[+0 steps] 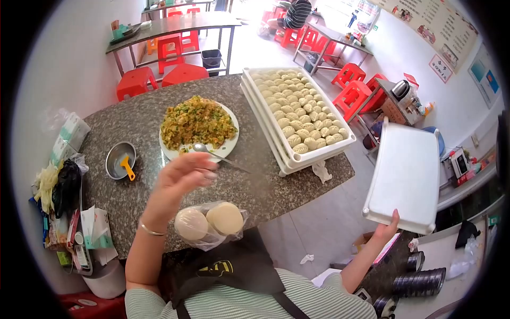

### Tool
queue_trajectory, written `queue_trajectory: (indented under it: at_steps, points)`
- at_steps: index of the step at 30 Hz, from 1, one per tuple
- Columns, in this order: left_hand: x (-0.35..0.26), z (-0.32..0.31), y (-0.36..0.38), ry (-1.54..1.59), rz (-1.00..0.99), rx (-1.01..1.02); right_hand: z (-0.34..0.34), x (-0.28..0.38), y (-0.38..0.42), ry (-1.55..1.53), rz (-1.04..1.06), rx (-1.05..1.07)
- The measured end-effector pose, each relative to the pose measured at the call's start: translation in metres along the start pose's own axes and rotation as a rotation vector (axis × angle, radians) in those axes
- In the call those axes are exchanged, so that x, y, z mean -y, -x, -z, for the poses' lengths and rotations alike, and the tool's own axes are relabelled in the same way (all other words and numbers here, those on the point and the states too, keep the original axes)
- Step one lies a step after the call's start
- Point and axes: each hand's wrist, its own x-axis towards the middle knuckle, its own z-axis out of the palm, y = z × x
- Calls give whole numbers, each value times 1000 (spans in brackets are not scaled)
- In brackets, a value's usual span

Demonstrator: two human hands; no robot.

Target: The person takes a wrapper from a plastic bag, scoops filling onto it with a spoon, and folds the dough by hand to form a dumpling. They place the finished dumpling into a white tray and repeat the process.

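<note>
Hovering left hand (pixel 186 174), right hand (pixel 387 231) gripping tray (pixel 406 173)

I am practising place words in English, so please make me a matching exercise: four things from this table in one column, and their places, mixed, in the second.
Things:
1. Yellow tool
2. Spoon
3. Pleated dumplings
4. Round dough pieces

Places:
A. In a clear plastic bag
B. In rows in a white tray
C. In the metal bowl
D. Lying over the edge of the round plate

Right pairs: 1-C, 2-D, 3-B, 4-A
</note>
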Motion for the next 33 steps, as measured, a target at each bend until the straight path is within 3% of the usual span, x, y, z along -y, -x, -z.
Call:
queue_trajectory:
  at_steps: [2, 3, 5, 7, 8, 9, 11, 19, 25, 33]
  points:
    - [5, 28, 10, 3, -66, -198, 13, -12, -17, 509, 352, -14]
    - [9, 41, 14, 4, -73, -190, 10, -13, -17, 502, 359, -19]
    - [21, 60, 23, 111, -80, -397, -6, -8, -11, 1245, 484, -125]
    - [32, 75, 26, 134, -58, -478, 31, -48, -78, 1336, 799, 148]
    - [38, 79, 23, 155, -36, -564, 9, -44, -76, 1429, 816, 429]
    - [44, 81, 21, 158, -36, -524, -49, -37, -43, 1203, 963, 566]
    - [51, 83, 22, 192, -57, -588, -114, -33, -27, 1160, 1279, 796]
    - [46, 96, 55, 197, -79, -738, -226, -53, -12, 1093, 1331, 1251]
    - [53, 110, 74, 277, -108, -840, -254, -75, -1, 1061, 1312, 1379]
    - [54, 110, 68, 262, -85, -829, -266, -87, 2, 1110, 1250, 1468]
